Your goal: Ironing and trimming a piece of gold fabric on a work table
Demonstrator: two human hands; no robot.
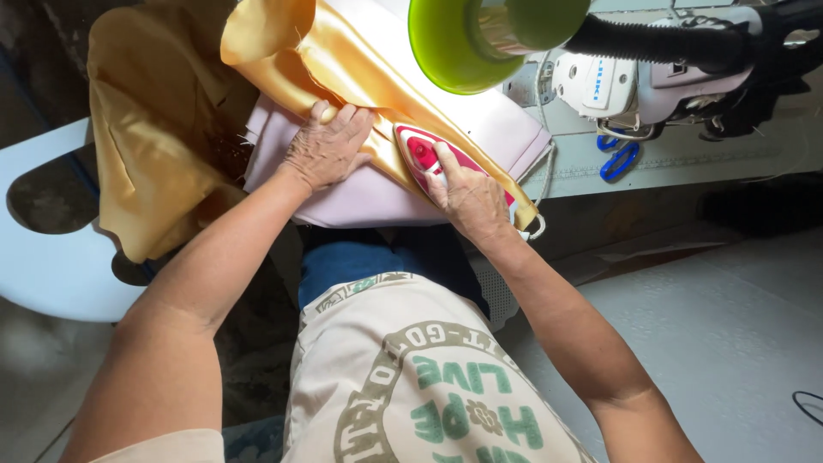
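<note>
Gold satin fabric [360,69] (pink-and-white iron [422,154])

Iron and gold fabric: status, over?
Right hand grips red iron on gold fabric. Left hand flat, pinning fabric. Green lamp shade overhangs, no contact.

A pale grey floor [737,317] lies at the right, a light blue chair [51,266] stands at the left, and a white sewing machine [617,81] sits on the worktop [686,159]

Two hands are showing: one left hand [328,144] and one right hand [467,195]. One iron [422,154], one gold cloth [163,129], one sewing machine [651,77], one pair of blue scissors [619,159], one green lamp [480,39] are lying around.
</note>
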